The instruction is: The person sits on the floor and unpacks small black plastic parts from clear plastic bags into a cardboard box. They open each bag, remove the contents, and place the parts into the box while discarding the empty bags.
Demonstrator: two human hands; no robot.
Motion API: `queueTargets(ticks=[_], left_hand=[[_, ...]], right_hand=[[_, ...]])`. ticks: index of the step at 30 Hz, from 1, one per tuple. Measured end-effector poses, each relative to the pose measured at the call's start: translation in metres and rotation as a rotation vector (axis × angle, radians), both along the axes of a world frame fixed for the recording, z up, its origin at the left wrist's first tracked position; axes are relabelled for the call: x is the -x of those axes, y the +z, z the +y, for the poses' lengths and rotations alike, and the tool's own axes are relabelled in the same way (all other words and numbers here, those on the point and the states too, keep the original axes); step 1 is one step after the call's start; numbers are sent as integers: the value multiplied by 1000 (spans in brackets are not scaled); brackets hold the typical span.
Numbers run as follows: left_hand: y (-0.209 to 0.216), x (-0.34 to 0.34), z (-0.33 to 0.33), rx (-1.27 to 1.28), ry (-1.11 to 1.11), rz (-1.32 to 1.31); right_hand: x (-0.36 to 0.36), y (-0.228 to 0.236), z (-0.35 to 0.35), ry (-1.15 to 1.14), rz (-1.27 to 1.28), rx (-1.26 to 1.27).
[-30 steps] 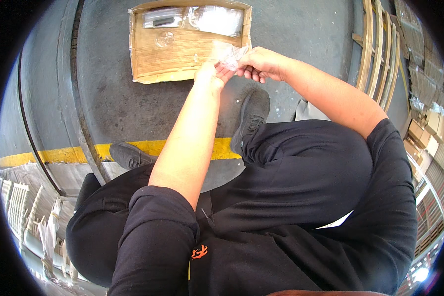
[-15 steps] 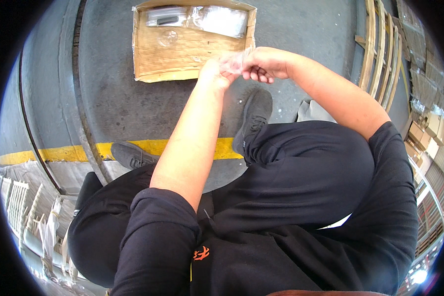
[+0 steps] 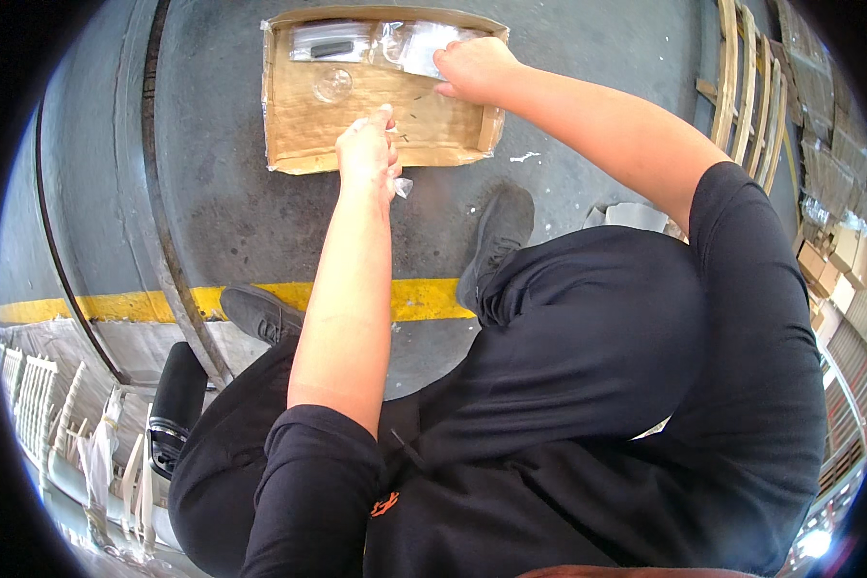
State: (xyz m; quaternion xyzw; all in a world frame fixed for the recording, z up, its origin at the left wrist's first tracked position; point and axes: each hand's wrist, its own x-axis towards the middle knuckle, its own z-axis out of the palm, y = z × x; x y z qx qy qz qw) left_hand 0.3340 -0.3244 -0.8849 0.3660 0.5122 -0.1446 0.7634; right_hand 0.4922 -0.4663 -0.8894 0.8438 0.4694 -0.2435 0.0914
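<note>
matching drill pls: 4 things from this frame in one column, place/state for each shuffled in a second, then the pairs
1. left hand
2. right hand
3. cardboard tray
4. yellow line

a. painted across the concrete floor
b. pinches a small clear bag at the tray's near edge
c. lies flat on the floor, holds clear bags
d. reaches into the tray's far right corner

Pairs: 1-b, 2-d, 3-c, 4-a

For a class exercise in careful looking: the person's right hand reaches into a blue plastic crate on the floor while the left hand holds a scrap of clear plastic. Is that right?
Not quite. The head view shows the right hand reaching into a shallow brown cardboard tray, not a blue plastic crate. The rest holds: it lies on the floor, and the left hand holds a scrap of clear plastic.
</note>
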Motion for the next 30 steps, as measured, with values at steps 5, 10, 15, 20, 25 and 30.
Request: queueTargets(ticks=[5, 10, 15, 20, 25, 30], left_hand=[[-9, 0, 3, 89, 112, -9], [-23, -5, 6, 67, 70, -25], [-21, -21, -35, -50, -58, -121], [-14, -19, -33, 24, 77, -289], [-16, -23, -41, 421, -66, -293], [-28, -10, -41, 430, 158, -14]], right_hand=[[-6, -9, 7, -66, 8, 95], [-7, -6, -3, -163, 82, -53], [-31, 5, -40, -196, 274, -369], [-19, 38, -30, -819, 1092, -338], [-16, 33, -70, -1093, 1319, -322], [8, 36, -50, -1138, 1403, -134]])
